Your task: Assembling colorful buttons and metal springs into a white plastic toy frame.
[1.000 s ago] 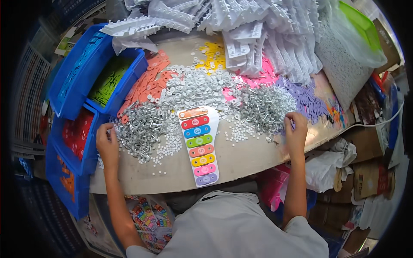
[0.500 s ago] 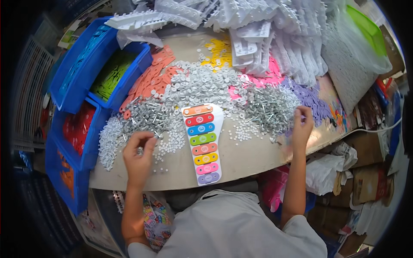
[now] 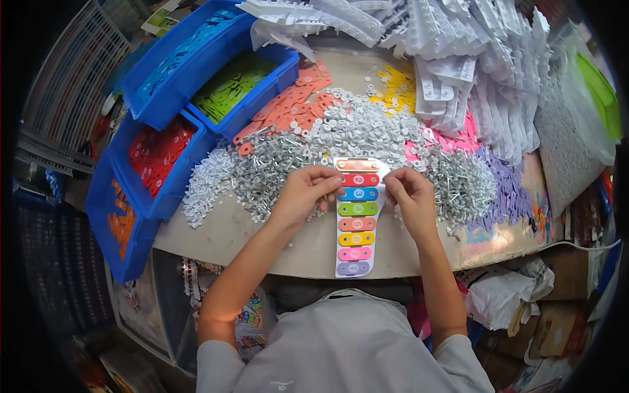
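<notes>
A toy xylophone (image 3: pixel 356 224) lies on the table in front of me, a white base carrying a column of coloured bars, orange at the far end and purple at the near end. My left hand (image 3: pixel 306 191) is at its left edge by the red and blue bars, thumb and fingertips pinched together. On the other side, my right hand (image 3: pixel 413 195) is also pinched, beside the red bar. Whatever either pinch holds is too small or hidden to make out. Behind the hands spread heaps of metal screws (image 3: pixel 272 167) and small white round caps (image 3: pixel 367 124).
Blue bins (image 3: pixel 208 134) at the left hold blue, green, red and orange bars. Loose salmon bars (image 3: pixel 288 105), yellow bars (image 3: pixel 398 92) and purple bars (image 3: pixel 501 193) lie around the heaps. White plastic bases (image 3: pixel 452 39) are stacked at the back, near a filled clear bag (image 3: pixel 563 124).
Both hands have come inward from the two sides to the far part of the xylophone. The whole view has shifted, so the table appears further right.
</notes>
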Demonstrator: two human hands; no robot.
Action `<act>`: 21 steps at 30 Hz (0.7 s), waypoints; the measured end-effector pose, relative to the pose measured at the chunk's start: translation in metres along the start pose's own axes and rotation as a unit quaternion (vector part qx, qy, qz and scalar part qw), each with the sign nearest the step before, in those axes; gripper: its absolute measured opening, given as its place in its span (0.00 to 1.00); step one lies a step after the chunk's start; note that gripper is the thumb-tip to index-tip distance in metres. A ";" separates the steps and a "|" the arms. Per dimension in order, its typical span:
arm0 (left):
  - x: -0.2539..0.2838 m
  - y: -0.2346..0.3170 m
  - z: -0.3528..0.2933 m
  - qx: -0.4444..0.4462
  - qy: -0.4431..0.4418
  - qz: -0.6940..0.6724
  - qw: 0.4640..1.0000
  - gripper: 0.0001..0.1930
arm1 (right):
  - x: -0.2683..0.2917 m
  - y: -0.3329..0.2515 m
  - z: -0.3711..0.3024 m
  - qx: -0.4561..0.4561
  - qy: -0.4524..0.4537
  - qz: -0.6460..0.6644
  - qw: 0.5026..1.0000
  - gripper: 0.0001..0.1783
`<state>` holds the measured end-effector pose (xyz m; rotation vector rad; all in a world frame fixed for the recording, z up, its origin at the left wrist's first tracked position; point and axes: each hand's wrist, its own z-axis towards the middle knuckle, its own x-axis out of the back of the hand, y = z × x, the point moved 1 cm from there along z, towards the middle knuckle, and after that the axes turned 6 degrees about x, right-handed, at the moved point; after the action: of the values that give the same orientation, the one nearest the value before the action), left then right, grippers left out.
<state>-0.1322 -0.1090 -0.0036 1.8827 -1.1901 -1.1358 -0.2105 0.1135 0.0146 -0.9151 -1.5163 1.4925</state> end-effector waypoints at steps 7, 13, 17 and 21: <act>0.003 -0.002 0.015 0.005 -0.002 0.019 1.000 0.08 | -0.002 0.005 0.014 -0.045 -0.024 -0.028 0.998 0.07; -0.007 0.010 0.012 0.007 0.023 0.073 0.997 0.16 | 0.002 0.011 0.024 0.000 -0.057 -0.092 0.994 0.10; 0.000 0.002 0.023 0.024 0.036 0.149 0.988 0.26 | 0.008 -0.003 0.035 -0.067 -0.093 -0.288 0.951 0.21; 0.008 0.008 0.036 0.093 -0.057 0.192 0.975 0.20 | 0.016 0.007 0.044 -0.020 -0.129 -0.316 0.940 0.27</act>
<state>-0.1659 -0.1212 -0.0150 1.6342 -1.6902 -0.9517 -0.2580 0.1101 0.0089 -0.2017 -1.8110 1.1293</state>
